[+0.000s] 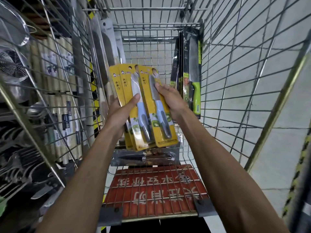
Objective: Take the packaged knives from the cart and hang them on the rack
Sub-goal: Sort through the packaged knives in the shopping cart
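Both hands hold a fanned stack of yellow knife packs (125, 91) upright inside the wire cart (151, 8). The left hand (120, 113) grips the stack's left edge, with its thumb laid across the front of a pack and its fingers hidden behind the cards. The right hand (170, 99) grips the right edge, with its thumb pressed on the front of the nearest pack and its fingers also out of sight. Three card tops show, and more edges peek out at the bottom, so the count cannot be told.

Just below the stack, a clear pack with a serrated knife (144, 158) lies flat, partly covered by it. Further below, a red sign (156, 190) sits behind the cart's mesh. To the right of the stack, dark packs of green-handled knives (193, 64) stand against the cart wall, overlapping one another. To the upper left, clear packs of broad blades (106, 47) lean against the wall with their lower ends hidden by the stack. Far left, outside the cart, the shop shelving (16, 115) is blurred.
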